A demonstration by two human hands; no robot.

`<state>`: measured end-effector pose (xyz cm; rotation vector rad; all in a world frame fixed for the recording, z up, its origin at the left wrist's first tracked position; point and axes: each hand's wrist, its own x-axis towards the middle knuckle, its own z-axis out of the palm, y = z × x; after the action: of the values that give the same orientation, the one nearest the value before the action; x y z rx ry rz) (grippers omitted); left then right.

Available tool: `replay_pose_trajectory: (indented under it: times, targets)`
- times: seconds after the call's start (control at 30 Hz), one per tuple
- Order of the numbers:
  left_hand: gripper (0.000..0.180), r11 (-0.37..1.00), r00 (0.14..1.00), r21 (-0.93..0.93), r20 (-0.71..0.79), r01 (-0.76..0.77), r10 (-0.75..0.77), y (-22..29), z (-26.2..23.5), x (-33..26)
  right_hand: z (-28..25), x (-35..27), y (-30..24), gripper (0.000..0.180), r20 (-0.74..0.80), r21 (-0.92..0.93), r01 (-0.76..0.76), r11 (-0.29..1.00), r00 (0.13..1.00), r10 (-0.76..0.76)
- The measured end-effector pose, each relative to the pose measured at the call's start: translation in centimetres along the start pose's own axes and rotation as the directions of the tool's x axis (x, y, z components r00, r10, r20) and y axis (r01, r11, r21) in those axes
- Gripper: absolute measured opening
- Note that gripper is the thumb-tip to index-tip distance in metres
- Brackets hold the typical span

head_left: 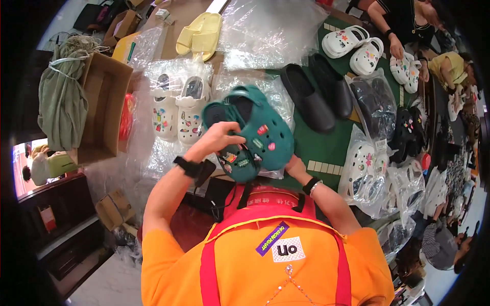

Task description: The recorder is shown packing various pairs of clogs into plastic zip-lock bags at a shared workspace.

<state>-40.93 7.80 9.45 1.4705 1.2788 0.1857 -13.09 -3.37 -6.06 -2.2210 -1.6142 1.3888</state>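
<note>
A pair of dark green clogs with small colourful charms is held up in front of my chest. My left hand grips the smaller-looking left clog near its opening, fingers bent over the edge. At the toe of the other clog is my right hand; its fingers are mostly hidden behind the shoe, and it appears to hold it from beneath. Just beyond, to the left, a pair of cream clogs with charms lies on clear plastic. Black slip-on shoes lie to the right of the green pair.
Yellow slides and clear plastic bags lie at the far side. An open cardboard box stands left, with grey-green cloth over its edge. White clogs and bagged clogs fill the right, where another person's hand reaches in.
</note>
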Motion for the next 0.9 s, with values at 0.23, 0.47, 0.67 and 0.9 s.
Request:
replay_pose_trajectory:
  times: [0.23,0.47,0.67,0.9]
  targets:
    - [0.011,0.449,0.886,-0.852,-0.403,-0.271,-0.230,1.7,-1.2,-9.1,-2.9,1.6,1.1,0.027,-0.204,0.003,0.067,0.998,0.977,-0.065]
    - [0.034,0.114,0.837,-0.910,-0.412,-0.399,-0.360,-2.9,2.1,-11.3,-8.3,1.1,6.6,0.030,-0.258,0.113,0.168,0.979,0.957,-0.134]
    - [0.040,-0.083,0.847,-0.939,-0.259,-0.333,-0.464,-5.3,6.3,-10.5,-9.7,-1.3,9.3,0.026,-0.247,0.237,0.084,0.968,0.969,-0.023]
    - [0.041,-0.190,0.979,-0.980,-0.012,-0.052,-0.205,-8.2,9.3,-4.2,-10.7,-5.7,9.2,0.044,-0.299,0.278,0.200,0.940,0.948,-0.114]
